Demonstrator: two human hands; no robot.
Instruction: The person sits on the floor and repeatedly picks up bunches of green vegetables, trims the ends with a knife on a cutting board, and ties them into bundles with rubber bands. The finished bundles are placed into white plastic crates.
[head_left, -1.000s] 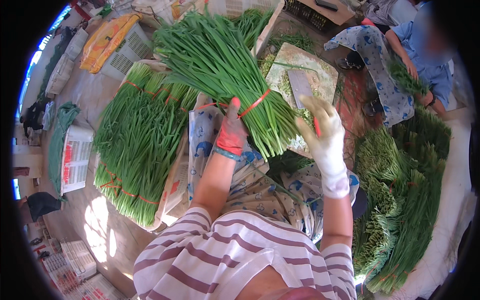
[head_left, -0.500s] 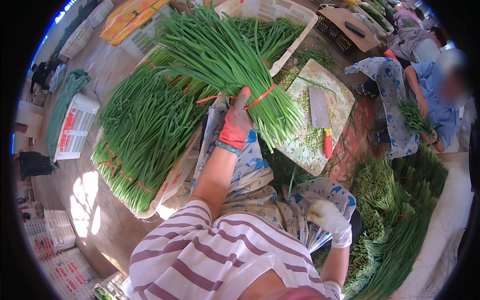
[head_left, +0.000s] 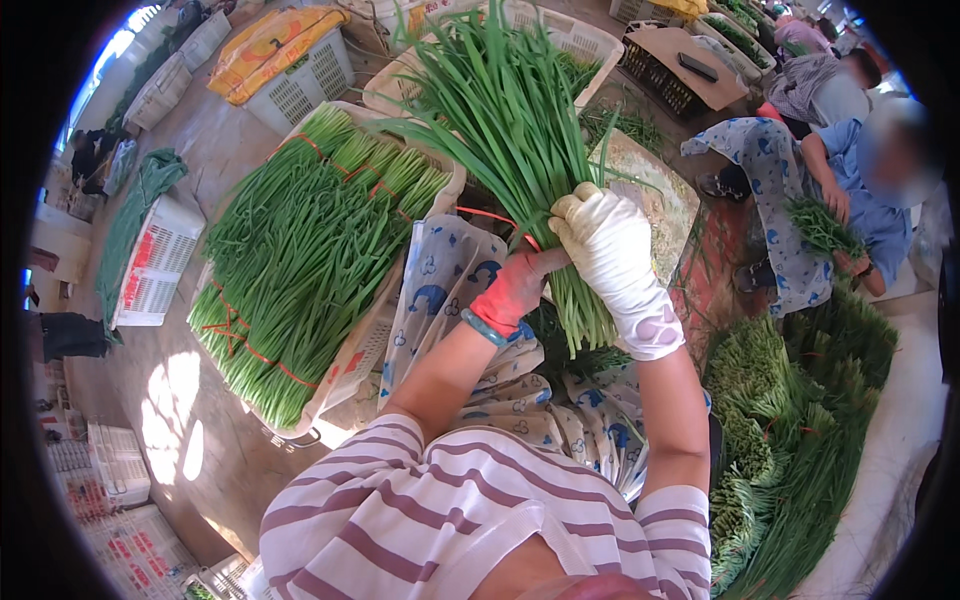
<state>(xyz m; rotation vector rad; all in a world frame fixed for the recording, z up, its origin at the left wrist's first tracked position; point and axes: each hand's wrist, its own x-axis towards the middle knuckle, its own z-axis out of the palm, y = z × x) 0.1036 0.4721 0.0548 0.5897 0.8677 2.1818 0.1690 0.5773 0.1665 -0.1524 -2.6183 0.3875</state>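
1. Located in mid-air above the patterned apron (head_left: 447,265), on the far side of the lap: a bunch of green stalks (head_left: 500,115), leaf ends fanned away toward a pale crate (head_left: 592,42), pale ends pointing back and down.
2. Left hand (head_left: 512,288), in red glove: curled round the near-left side, thumb laid across the stalks, with hold of them beside a red tie (head_left: 484,212); fingertips hidden behind.
3. Right hand (head_left: 606,235), in white glove: bent over from the right, fingers folded well in, closed on the bunch some way above the pale ends.
4. Judged fairly light, but leaf-heavy: likely to swing or droop at the far end when tilted.
5. Firmer toward the pale ends, limp toward the tips, by appearance. Probably smooth; single stalks apt to slide lengthwise under a loose grip.
6. Best held near the tie, encircled evenly. Avoid squeezing leaves: likely to crease or bruise.
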